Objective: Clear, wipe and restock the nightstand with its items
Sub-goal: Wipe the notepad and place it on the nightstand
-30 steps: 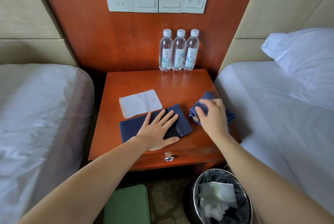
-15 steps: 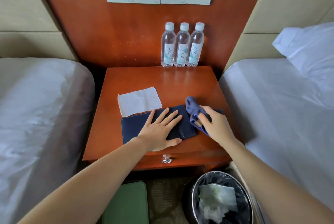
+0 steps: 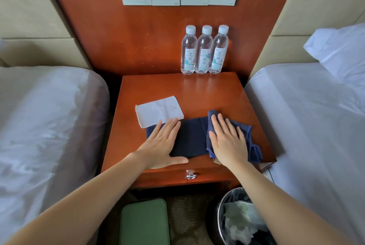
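Observation:
On the wooden nightstand [image 3: 197, 90] lies a dark blue folder [image 3: 190, 138] near the front edge. My left hand [image 3: 164, 144] rests flat on its left half, fingers spread. A blue cloth [image 3: 246, 142] lies over the folder's right end, and my right hand [image 3: 227, 142] presses flat on top of it, holding it down. A white paper napkin [image 3: 158, 111] sits just behind the folder at the left. Three water bottles [image 3: 204, 50] stand upright in a row at the back right against the wall panel.
White beds flank the nightstand, left bed [image 3: 45, 122] and right bed [image 3: 316, 126] with a pillow [image 3: 341, 51]. On the floor stand a bin [image 3: 241, 223] with crumpled tissue and a green case [image 3: 145, 223]. A drawer handle [image 3: 190, 174] is at the front.
My right hand carried the blue cloth left from the nightstand's right edge onto the folder's right end and flattened on it. My left hand stayed on the folder.

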`<state>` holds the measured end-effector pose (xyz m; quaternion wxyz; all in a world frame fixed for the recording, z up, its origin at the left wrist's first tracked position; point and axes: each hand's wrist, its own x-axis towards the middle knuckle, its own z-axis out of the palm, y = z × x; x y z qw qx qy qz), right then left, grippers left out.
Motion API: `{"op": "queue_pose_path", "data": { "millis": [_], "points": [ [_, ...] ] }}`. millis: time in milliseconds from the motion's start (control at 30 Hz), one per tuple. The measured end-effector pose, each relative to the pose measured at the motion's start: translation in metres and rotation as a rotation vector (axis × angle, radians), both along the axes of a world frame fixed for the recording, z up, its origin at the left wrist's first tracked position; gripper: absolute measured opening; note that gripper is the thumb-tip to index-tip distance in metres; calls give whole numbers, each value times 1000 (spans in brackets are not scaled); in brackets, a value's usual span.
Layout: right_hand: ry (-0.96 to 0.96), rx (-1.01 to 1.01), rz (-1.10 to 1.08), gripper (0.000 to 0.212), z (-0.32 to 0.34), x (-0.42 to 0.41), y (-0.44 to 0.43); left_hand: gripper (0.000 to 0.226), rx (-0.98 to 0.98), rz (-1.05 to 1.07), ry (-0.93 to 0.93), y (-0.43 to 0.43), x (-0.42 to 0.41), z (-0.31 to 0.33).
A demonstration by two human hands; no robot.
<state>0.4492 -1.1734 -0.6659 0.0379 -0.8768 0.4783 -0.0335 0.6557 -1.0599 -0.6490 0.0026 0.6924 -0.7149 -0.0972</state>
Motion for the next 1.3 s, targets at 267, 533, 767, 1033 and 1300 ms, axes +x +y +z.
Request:
{"op": "queue_pose_path", "data": {
  "millis": [267,533,767,1033,1300],
  "points": [
    [37,-3,79,61,3,-16,-12,102,125,-39,-81,23,21,5],
    [-17,28,-45,52,13,-39,-24,104,146,-99,11,-23,-17,4],
    [-86,31,182,51,10,3,7,111,177,-101,90,-36,-20,1],
    [5,11,136,60,3,-18,-7,113,138,-31,9,-23,-3,9],
    [81,69,-148,58,5,-22,-33,112,192,58,102,-16,1,12]
  ]
}}
